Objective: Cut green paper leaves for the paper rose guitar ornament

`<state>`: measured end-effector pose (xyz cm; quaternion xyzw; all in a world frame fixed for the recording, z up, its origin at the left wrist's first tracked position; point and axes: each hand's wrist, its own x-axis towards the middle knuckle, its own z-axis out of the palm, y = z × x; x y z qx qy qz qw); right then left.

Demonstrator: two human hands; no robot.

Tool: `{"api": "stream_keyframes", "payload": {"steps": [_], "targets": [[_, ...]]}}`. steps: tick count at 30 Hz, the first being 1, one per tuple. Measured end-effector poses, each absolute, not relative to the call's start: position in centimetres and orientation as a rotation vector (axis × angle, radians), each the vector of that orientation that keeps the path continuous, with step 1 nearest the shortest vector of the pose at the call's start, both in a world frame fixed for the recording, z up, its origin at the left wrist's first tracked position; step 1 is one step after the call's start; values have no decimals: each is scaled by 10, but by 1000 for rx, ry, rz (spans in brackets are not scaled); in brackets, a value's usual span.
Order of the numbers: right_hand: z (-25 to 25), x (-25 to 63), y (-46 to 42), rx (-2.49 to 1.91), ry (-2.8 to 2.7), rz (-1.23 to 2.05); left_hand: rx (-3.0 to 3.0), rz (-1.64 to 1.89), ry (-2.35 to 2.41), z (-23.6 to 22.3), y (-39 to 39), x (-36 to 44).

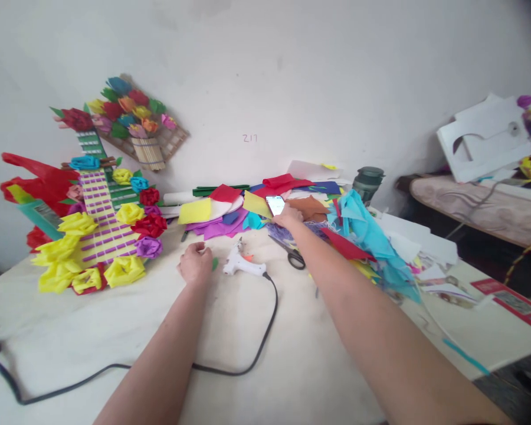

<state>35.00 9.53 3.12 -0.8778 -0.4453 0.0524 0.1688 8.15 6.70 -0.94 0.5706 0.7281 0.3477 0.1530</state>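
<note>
The phone [275,203] lies near the middle of the frame, screen lit, on the pile of coloured sheets [195,211] at the back of the tabletop [310,366]. The right hand [288,216] reaches to its lower right edge and appears to touch it; whether that grip is closed on the phone or only tapping it, I cannot tell. The left hand [195,262] rests left of centre, fingers curled, near a green scrap [215,264]; whether its fingertips pinch anything is unclear. A white glue gun [243,263] lies to the right of that hand, held by neither, with black-handled scissors [295,258] farther right. The flower-covered model [98,206] at left looks largely made, with yellow, red, blue and purple blooms on it. The loose sheets look like unused material and the scrap seems unattached, so some work probably remains; how much cannot be judged.
</note>
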Motion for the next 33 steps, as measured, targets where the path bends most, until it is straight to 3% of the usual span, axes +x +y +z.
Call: {"api": "stream_keyframes", "payload": {"steps": [6,11,21,33], "targets": [[37,361,92,-2462,-1299,142,1644,1004,2075,-11,68,81],[46,363,81,-2455,-1323,-48,1641,990,2077,-11,69,80],[42,418,51,-2551,-980,-182,1639,973,2080,-6,65,82],[40,462,51,-2707,-1018,125,1654,1001,2065,-12,70,80]]}}
